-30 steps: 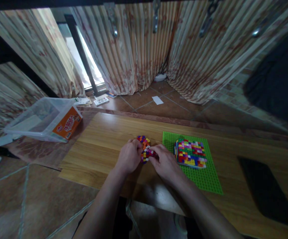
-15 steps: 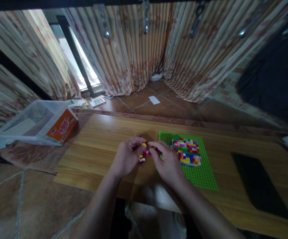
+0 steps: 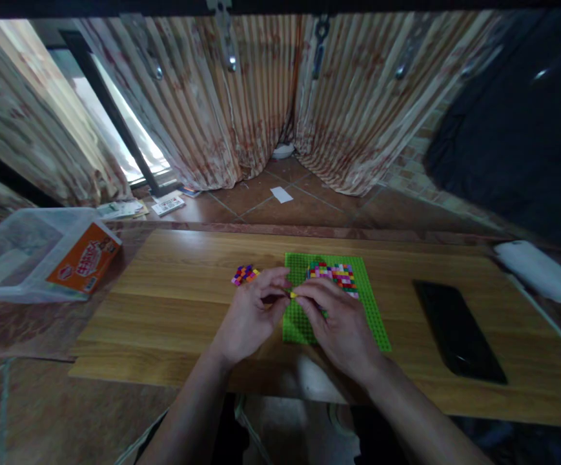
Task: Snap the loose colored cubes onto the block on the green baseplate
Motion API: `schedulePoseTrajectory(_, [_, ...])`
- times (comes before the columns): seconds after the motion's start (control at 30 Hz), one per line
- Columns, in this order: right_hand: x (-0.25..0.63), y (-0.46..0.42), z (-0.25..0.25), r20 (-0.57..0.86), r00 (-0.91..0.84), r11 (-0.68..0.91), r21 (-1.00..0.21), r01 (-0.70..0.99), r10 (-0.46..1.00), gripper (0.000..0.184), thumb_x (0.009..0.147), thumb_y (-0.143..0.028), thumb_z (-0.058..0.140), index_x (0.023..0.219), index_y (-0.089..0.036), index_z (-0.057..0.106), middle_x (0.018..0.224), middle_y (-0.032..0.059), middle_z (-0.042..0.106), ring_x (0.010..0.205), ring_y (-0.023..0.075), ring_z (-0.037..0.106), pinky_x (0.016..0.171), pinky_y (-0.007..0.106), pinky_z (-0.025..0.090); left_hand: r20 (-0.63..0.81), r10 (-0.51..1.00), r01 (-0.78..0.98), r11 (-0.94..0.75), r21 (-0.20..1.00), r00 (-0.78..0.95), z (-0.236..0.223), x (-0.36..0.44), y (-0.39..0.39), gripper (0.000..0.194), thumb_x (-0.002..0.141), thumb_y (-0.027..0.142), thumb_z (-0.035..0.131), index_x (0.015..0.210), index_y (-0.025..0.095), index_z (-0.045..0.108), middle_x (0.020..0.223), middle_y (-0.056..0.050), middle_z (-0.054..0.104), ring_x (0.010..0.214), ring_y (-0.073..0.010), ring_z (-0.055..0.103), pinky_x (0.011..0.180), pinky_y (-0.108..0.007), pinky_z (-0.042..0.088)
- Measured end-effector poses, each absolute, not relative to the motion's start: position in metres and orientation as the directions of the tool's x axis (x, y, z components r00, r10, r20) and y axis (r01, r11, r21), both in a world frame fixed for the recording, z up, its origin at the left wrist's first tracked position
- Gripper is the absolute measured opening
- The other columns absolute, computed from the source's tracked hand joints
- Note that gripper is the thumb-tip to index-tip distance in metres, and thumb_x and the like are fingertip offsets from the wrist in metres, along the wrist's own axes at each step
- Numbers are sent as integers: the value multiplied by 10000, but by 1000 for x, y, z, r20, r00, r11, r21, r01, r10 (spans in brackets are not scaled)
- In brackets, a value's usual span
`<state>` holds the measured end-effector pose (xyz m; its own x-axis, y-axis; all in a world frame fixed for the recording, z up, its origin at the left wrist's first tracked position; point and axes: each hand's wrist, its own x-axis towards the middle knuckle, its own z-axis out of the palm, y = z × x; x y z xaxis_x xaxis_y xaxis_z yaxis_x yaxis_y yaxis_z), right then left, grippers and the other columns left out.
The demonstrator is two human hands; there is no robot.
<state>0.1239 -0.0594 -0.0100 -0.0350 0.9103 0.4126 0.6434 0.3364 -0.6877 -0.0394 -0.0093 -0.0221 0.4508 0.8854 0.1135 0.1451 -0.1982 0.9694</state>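
Observation:
A tiny yellow toy brick (image 3: 293,295) is pinched where the fingertips of my two hands meet, over the left part of a green studded baseplate (image 3: 373,316). My left hand (image 3: 248,316) has its thumb and forefinger closed at the brick's left side, partly hiding it. From the right, my right hand (image 3: 343,323) grips it between thumb and forefinger. On the baseplate sits a block of many-coloured toy bricks (image 3: 341,274), its near part covered by my right hand. Loose toy bricks (image 3: 244,274) lie in a small pile behind my left hand.
A black flat slab (image 3: 457,332) rests on the wooden table (image 3: 164,310) at the right. Beyond it are a white object (image 3: 541,268) and a thin rod. A clear plastic bin (image 3: 23,258) with an orange label stands left of the table. Curtains hang behind.
Both hands have moved right relative to the table, from the loose brick pile to over the baseplate, with a yellow brick between the fingertips. The view has turned rightward.

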Motion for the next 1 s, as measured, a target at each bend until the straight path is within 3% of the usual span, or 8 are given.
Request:
schedulePoseTrajectory(0.1, [153, -70, -8, 400, 71, 262, -713, 650, 914, 141, 939, -242, 551, 933, -248, 691, 963, 30, 709, 938, 181, 672, 848, 324, 527, 118, 894, 173, -210, 962, 432, -27, -30, -9, 331, 849, 184, 593, 1180, 187, 590, 1053, -60, 683, 936, -159, 674, 889, -329, 543])
schedulePoseTrajectory(0.23, [188, -81, -16, 360, 226, 150, -767, 624, 905, 150, 909, -324, 593, 891, -237, 713, 979, 47, 692, 940, 202, 663, 862, 361, 522, 52, 923, 228, -148, 962, 381, -35, -12, -9, 280, 845, 206, 593, 1120, 163, 621, 954, -55, 699, 835, -158, 661, 782, -297, 537])
schedulePoseTrajectory(0.53, [186, -79, -38, 289, 245, 69, -765, 640, 925, 103, 861, -297, 655, 839, -287, 755, 1318, 49, 565, 1249, 271, 492, 1050, 505, 394, -37, 944, 260, -53, 964, 328, -45, 17, -7, 287, 862, 297, 560, 1079, 133, 654, 926, -67, 711, 798, -167, 655, 736, -285, 527])
schedulePoseTrajectory(0.7, [183, -73, -43, 277, 299, 60, -817, 574, 913, 86, 835, -265, 672, 801, -273, 750, 1325, 50, 547, 1263, 265, 487, 1077, 503, 365, -47, 943, 254, -40, 966, 329, -48, 17, -7, 342, 856, 365, 584, 1094, 128, 651, 894, -61, 706, 771, -167, 645, 700, -279, 511])
schedulePoseTrajectory(1.0, [174, -67, -43, 222, 414, 72, -935, 347, 883, 52, 733, -237, 715, 783, -249, 718, 1236, 54, 549, 1216, 255, 537, 1029, 450, 434, -68, 974, 350, -13, 937, 216, -40, 31, -17, 470, 761, 407, 704, 1131, 127, 633, 859, -54, 694, 698, -164, 617, 635, -278, 470])
